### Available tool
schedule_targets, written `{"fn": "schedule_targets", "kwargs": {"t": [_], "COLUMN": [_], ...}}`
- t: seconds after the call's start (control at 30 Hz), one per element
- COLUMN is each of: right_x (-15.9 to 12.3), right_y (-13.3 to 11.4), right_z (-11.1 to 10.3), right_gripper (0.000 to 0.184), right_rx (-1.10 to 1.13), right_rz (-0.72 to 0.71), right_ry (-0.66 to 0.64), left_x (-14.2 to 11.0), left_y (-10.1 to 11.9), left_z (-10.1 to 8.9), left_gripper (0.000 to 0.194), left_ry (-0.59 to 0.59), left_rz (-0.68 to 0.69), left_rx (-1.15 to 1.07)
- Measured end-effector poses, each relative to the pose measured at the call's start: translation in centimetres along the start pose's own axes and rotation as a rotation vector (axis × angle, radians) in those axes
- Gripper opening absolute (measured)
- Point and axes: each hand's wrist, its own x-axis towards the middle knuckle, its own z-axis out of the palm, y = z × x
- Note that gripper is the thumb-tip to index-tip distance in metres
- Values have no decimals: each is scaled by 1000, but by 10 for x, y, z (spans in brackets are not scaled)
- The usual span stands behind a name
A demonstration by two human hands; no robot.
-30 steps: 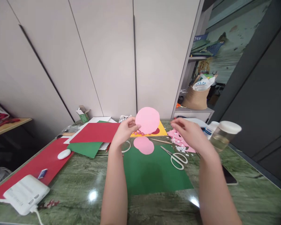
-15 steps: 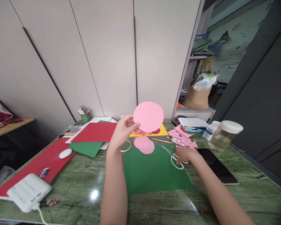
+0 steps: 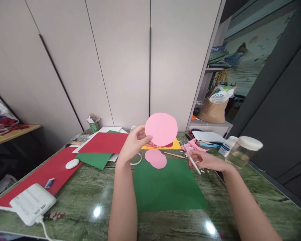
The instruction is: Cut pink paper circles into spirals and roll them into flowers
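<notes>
In the head view my left hand (image 3: pixel 136 140) pinches the lower left edge of a pink paper circle (image 3: pixel 162 129), held up over the table. My right hand (image 3: pixel 202 159) is closed on white-handled scissors (image 3: pixel 196 166), turned edge-on; their blades are hard to make out. Below the raised circle, two overlapping pink paper circles (image 3: pixel 157 160) lie at the top edge of a green paper sheet (image 3: pixel 169 189). Pink paper scraps (image 3: pixel 192 146) are heaped just beyond my right hand. A thin wooden stick (image 3: pixel 175 155) rests between the scraps and the small circles.
A lidded jar (image 3: pixel 243 152) and a white bottle (image 3: pixel 227 146) stand at the right. Red paper (image 3: pixel 104 142), a white oval object (image 3: pixel 72 163) and a white charger (image 3: pixel 33 203) with a cable lie left. Behind is a yellow sheet (image 3: pixel 177 144); a tape ring (image 3: pixel 137 159) is near my left wrist.
My right hand has picked the scissors up off the green sheet and turned them edge-on. My left hand still holds up the pink circle. The view has shifted slightly.
</notes>
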Motion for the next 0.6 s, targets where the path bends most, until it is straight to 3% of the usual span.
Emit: {"fn": "schedule_targets", "kwargs": {"t": [0.17, 0.27, 0.4, 0.6], "right_x": [-2, -8, -17, -20], "right_y": [-54, -77, -90, -86], "right_z": [0, 5, 8, 7], "right_gripper": [35, 39, 32, 30], "right_rx": [257, 263, 50, -3], "right_rz": [-233, -352, -284, -205], "right_ry": [114, 180, 260, 311], "left_x": [-5, -6, -6, -5], "left_y": [8, 11, 11, 10], "left_z": [1, 4, 6, 6], "left_gripper": [28, 25, 25, 27], "left_ry": [23, 30, 30, 42], "left_rz": [16, 26, 19, 28], "left_rx": [15, 29, 33, 49]}}
